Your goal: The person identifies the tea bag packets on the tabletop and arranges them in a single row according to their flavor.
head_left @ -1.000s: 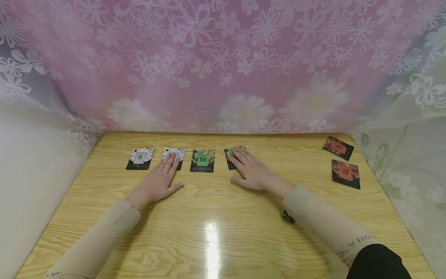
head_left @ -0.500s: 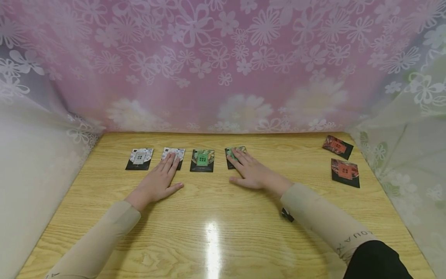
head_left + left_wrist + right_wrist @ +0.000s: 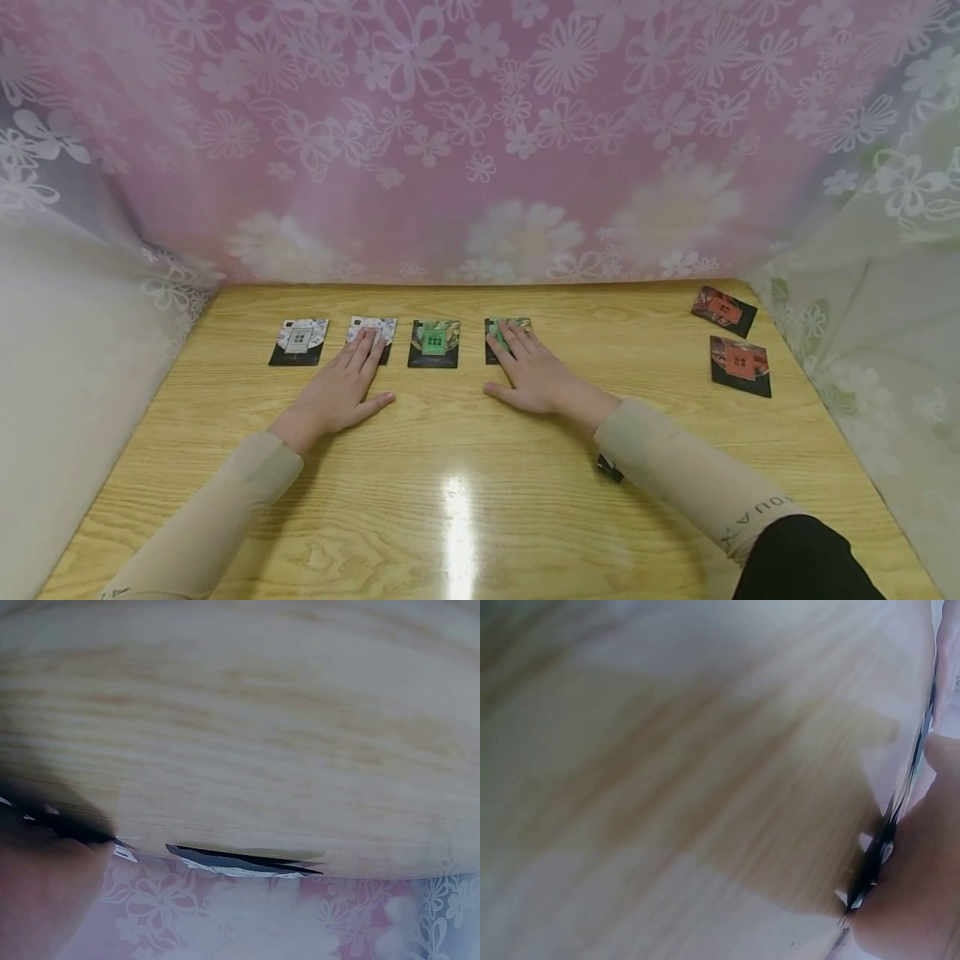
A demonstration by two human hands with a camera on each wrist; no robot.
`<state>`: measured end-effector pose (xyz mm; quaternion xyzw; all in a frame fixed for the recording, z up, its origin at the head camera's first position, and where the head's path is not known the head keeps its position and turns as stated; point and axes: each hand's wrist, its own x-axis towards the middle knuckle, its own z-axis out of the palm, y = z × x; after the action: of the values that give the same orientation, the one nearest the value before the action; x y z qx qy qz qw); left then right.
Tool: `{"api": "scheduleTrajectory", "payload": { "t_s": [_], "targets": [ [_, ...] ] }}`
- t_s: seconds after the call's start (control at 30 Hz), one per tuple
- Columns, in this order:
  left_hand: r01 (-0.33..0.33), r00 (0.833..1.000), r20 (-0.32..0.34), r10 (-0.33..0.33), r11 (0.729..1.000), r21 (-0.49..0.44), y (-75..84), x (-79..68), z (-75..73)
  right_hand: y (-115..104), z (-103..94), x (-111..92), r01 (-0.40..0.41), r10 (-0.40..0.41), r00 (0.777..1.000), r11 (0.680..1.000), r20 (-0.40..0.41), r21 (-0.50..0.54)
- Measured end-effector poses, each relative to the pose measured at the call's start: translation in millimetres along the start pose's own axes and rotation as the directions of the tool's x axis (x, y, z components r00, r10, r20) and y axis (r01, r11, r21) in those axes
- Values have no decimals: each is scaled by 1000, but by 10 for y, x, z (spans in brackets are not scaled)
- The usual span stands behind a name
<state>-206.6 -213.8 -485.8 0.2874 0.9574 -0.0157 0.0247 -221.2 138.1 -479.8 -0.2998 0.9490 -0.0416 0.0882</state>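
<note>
My left hand (image 3: 341, 387) lies flat with straight fingers on a white-and-black packet (image 3: 385, 325), covering its middle. Another white-and-black packet (image 3: 298, 342) is to its left. A green-and-black packet (image 3: 433, 344) lies between my hands. The straight fingers of my right hand (image 3: 534, 375) rest on a second green-and-black packet (image 3: 492, 333), hiding much of it. In the left wrist view, a packet (image 3: 240, 862) is seen edge-on beyond part of the left hand (image 3: 49, 889). The right wrist view shows the right hand (image 3: 915, 877) against a dark packet edge (image 3: 866, 874).
Two red-and-black packets (image 3: 724, 312) (image 3: 740, 365) lie toward the table's right edge. A small dark item (image 3: 609, 468) is partly hidden under the right forearm. Flowered cloth (image 3: 480, 150) hangs behind and beside the wooden table (image 3: 360, 508).
The green-and-black packet under my right hand has turned slightly and now sits straighter. My right hand and forearm have shifted a little left. My left hand stays in place.
</note>
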Motion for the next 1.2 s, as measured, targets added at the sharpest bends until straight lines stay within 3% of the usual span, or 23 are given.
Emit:
{"api": "scheduleTrajectory", "payload": {
  "t_s": [1.2],
  "targets": [
    [10, 1000, 13, -10, 1000, 5, -5, 6, -3, -275, -59, 39, -85, 84, 995, 996, 58, 14]
  ]
}}
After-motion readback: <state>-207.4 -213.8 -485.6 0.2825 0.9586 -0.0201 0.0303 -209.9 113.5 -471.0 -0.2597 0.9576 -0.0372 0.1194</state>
